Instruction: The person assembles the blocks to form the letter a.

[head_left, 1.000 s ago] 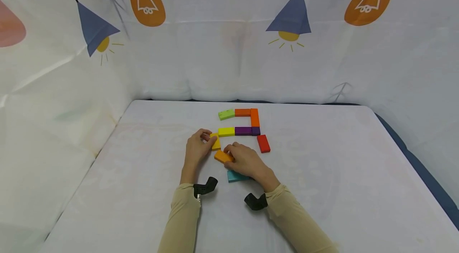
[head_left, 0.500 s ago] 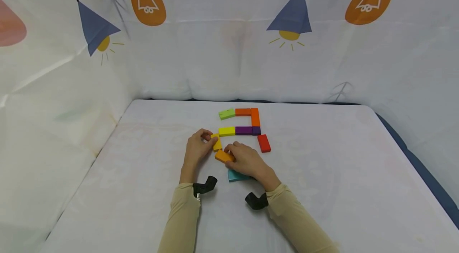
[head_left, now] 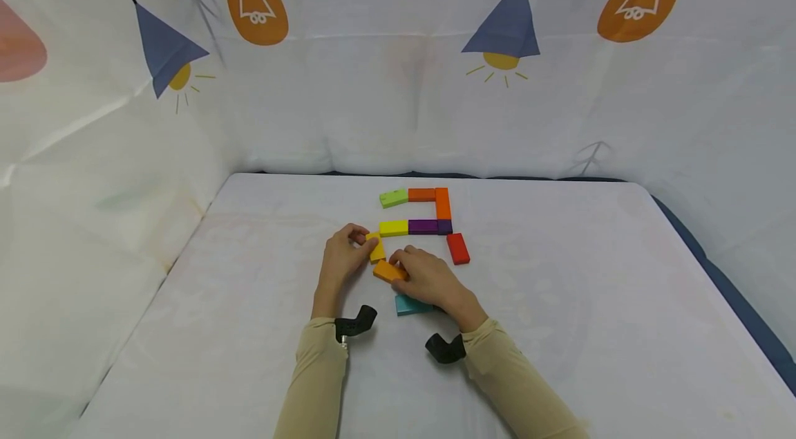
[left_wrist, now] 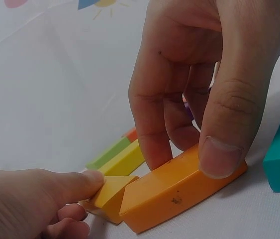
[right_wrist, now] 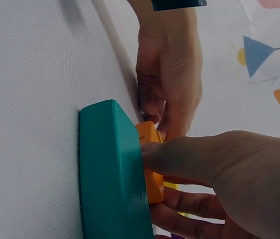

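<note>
My left hand point(head_left: 340, 256) pinches a deep-yellow wooden block point(head_left: 376, 249) between thumb and fingers. Just nearer to me, my right hand point(head_left: 429, 278) holds an orange block point(head_left: 387, 271) by its sides, thumb in front and fingers behind. In the left wrist view the orange block point(left_wrist: 169, 194) lies at an angle, its end against or very close to the deep-yellow block point(left_wrist: 114, 193). Partly under my right hand in the head view is a teal block point(head_left: 410, 305). A bright-yellow block point(head_left: 394, 228) sits just beyond the deep-yellow one.
Purple point(head_left: 423, 227) and dark purple point(head_left: 444, 227) blocks continue the bright-yellow one's row. Farther back lie a green block point(head_left: 394, 198), an orange-red block point(head_left: 421, 195) and an upright-running orange-red block point(head_left: 442, 204). A red block point(head_left: 458, 249) lies apart at right on the white table point(head_left: 591, 301).
The deep-yellow and orange blocks have shifted very slightly to the right in the hands. Otherwise both hands keep the same hold and nearly the same place.
</note>
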Demonstrator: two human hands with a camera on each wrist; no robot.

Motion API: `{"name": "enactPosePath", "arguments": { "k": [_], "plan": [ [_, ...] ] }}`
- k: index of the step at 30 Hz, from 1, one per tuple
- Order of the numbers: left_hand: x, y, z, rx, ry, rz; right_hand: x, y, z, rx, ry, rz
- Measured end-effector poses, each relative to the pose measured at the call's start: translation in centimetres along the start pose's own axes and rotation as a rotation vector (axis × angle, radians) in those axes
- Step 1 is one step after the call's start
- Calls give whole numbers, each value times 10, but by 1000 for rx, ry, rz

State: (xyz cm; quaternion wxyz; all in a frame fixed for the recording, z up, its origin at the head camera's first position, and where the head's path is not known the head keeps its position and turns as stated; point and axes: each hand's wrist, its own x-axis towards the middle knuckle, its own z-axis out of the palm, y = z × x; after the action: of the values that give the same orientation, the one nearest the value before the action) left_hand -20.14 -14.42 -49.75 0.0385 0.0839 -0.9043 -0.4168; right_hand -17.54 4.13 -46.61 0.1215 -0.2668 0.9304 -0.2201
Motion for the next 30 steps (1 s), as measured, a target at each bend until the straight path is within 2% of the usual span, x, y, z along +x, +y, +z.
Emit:
{"name": "enactPosePath", "arguments": {
  "k": [8,21,30],
  "plan": [
    [1,0,0,-1,-1,-9,0,0,1,4,-5,0],
    [1,-2,-1,-14,3,25,1,0,4,-1,-1,-16],
    [1,-2,-1,-32,6,19,1,-1,4,3,3,-10]
  ]
}}
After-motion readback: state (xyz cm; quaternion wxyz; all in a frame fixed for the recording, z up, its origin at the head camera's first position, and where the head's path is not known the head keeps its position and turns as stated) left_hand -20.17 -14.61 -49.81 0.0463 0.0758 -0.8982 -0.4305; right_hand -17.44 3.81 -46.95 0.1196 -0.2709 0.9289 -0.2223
